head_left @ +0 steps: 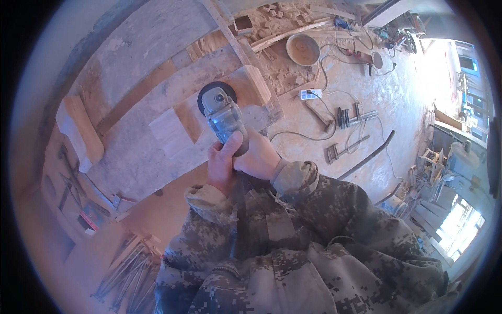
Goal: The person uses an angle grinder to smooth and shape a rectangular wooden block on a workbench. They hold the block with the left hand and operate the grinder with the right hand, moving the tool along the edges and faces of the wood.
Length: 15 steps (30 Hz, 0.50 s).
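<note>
Both of my hands are wrapped round the body of an angle grinder, held in front of my chest. My left hand grips its left side and rear, thumb along the casing. My right hand closes on the right side and rear of the body. The grinder's round black disc lies over a pale wooden board on the workbench; whether disc and wood touch I cannot tell. Beyond the disc, a thicker wooden piece rests at the bench's right end.
Another shaped wood block stands at the bench's left end. On the floor to the right lie a white power strip, cables, several clamps and a long dark bar. A round basin sits among wood scraps at the back.
</note>
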{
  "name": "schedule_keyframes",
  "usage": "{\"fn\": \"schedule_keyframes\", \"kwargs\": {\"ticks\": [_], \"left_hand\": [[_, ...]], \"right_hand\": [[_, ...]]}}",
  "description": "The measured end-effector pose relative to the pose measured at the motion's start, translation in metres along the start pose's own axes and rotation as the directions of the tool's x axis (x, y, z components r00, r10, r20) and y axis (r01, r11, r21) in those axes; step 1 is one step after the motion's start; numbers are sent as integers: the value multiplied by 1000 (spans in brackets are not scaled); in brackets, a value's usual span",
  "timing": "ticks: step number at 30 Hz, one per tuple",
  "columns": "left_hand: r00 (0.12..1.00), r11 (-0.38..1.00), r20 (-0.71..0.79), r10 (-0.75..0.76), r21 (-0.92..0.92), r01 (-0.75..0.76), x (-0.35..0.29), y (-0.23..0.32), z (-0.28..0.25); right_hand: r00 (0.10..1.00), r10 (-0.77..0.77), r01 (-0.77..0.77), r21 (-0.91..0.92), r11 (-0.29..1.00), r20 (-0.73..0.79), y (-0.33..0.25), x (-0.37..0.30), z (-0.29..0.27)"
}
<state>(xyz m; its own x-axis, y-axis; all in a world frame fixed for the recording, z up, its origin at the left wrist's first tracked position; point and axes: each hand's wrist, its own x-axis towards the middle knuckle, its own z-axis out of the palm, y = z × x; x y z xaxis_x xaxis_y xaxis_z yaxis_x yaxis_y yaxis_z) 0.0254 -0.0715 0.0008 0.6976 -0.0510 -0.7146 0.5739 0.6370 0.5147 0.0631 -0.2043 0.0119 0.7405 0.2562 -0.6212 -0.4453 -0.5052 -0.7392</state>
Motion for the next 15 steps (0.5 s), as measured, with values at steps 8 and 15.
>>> {"fn": "schedule_keyframes", "kwargs": {"ticks": [8, 15], "left_hand": [[995, 978, -34, 94, -183, -99, 13, -4, 12], [896, 977, -433, -98, -213, 4, 47, 31, 58]], "right_hand": [[978, -165, 187, 189, 964, -126, 3, 27, -23], [966, -19, 138, 452, 881, -258, -12, -31, -138]]}}
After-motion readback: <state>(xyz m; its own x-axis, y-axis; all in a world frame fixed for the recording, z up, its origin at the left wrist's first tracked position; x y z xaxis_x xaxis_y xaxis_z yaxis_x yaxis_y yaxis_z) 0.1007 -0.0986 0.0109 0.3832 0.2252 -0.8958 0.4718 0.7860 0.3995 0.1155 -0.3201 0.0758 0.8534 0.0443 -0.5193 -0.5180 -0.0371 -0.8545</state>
